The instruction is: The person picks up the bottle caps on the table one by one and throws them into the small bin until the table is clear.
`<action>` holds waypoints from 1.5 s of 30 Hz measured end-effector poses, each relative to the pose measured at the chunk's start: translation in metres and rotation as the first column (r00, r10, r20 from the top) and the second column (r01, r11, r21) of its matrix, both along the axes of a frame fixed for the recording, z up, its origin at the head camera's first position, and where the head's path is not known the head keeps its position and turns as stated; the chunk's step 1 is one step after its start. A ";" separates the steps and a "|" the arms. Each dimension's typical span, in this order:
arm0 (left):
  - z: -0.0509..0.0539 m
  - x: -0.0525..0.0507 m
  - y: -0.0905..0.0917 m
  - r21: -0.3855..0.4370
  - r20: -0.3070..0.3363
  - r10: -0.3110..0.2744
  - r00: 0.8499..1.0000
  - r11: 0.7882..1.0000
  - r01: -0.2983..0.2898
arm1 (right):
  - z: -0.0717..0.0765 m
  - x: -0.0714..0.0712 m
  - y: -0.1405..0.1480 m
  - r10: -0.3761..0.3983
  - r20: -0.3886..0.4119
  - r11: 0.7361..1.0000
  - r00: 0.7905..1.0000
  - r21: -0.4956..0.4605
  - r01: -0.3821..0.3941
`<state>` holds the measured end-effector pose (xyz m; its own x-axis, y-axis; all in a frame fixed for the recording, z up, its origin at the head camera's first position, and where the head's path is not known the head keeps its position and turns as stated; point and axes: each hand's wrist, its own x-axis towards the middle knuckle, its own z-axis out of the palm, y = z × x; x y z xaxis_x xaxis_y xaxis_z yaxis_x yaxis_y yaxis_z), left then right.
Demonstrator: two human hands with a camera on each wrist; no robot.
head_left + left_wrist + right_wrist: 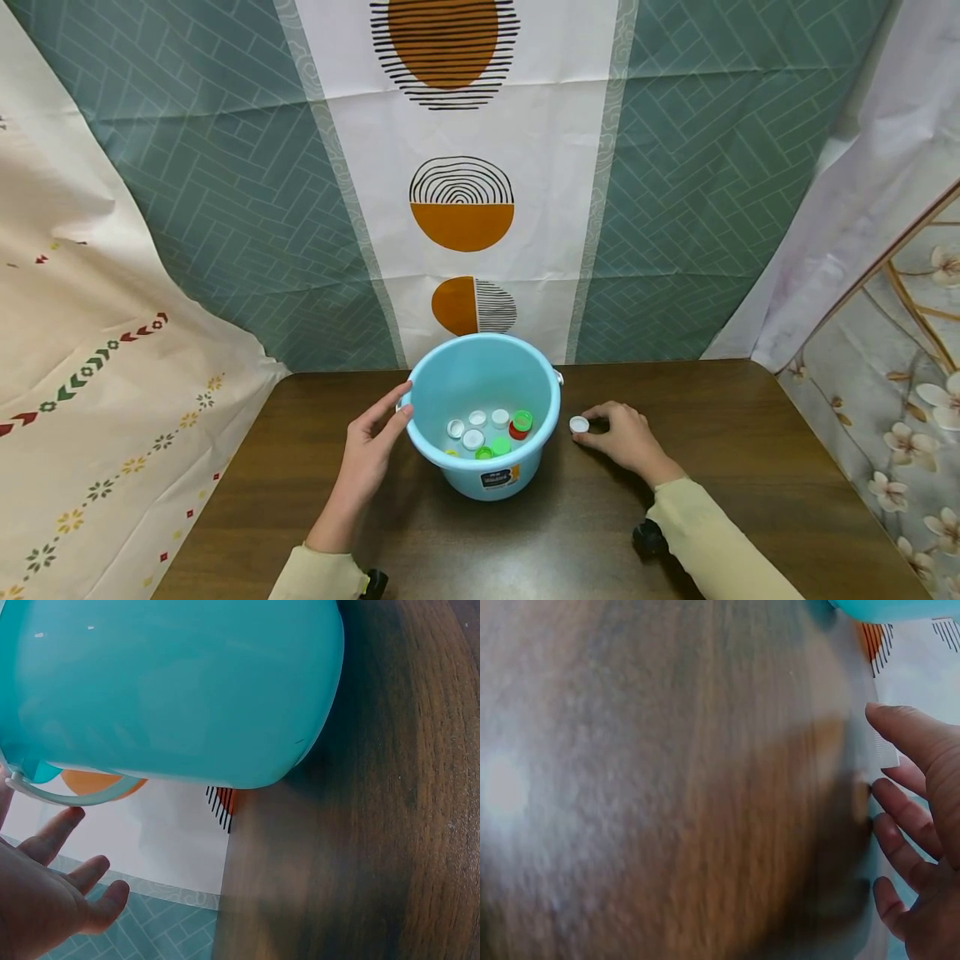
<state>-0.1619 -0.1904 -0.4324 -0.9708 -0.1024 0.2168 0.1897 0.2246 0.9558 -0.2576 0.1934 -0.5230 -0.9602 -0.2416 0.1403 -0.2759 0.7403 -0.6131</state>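
Note:
A light blue bucket (pixel 480 471) stands on the table, with several bottle caps in white, green, red and yellow on its floor. My left hand (pixel 367 450) is at the bucket's left side, thumb and index fingertips touching the rim. In the left wrist view its other fingers (pixel 49 836) extend loosely below the bucket's pale handle (pixel 82 798). To the right of the bucket, my right hand (pixel 626 437) pinches a white bottle cap (pixel 579 424) between thumb and index finger, low over the table. That cap cannot be made out in the right wrist view.
The dark wooden table (pixel 480 554) reaches back to a hanging green and white patterned cloth (pixel 675 208). A cream cloth (pixel 112 400) hangs along the left edge, and a floral cloth (pixel 900 450) borders the right.

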 end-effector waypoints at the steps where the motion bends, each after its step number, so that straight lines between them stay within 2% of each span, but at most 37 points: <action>1: 0.000 0.000 0.000 0.000 0.000 0.002 1.000 1.000 -0.002 | 0.001 0.000 0.001 -0.001 0.008 1.000 1.000 -0.008 0.001; 8: 0.000 0.001 -0.001 0.005 -0.009 0.007 1.000 1.000 -0.007 | 0.008 0.002 0.009 -0.003 0.047 0.998 0.999 -0.061 0.006; 19: -0.002 0.001 -0.001 0.011 -0.010 -0.001 1.000 1.000 0.001 | 0.020 0.002 0.012 -0.006 0.019 0.989 1.000 -0.147 0.009; 28: -0.001 0.002 -0.001 0.035 -0.022 0.000 1.000 0.999 0.000 | 0.041 0.000 0.017 -0.045 -0.041 0.984 0.998 -0.173 0.038; 36: -0.001 0.000 -0.001 0.011 -0.016 -0.003 1.000 1.000 0.004 | 0.064 -0.003 0.023 -0.078 -0.095 0.971 0.992 -0.235 0.053; 45: -0.001 -0.002 0.000 0.005 -0.026 -0.007 1.000 1.000 0.007 | 0.080 -0.005 0.029 -0.147 -0.100 0.957 0.984 -0.265 0.116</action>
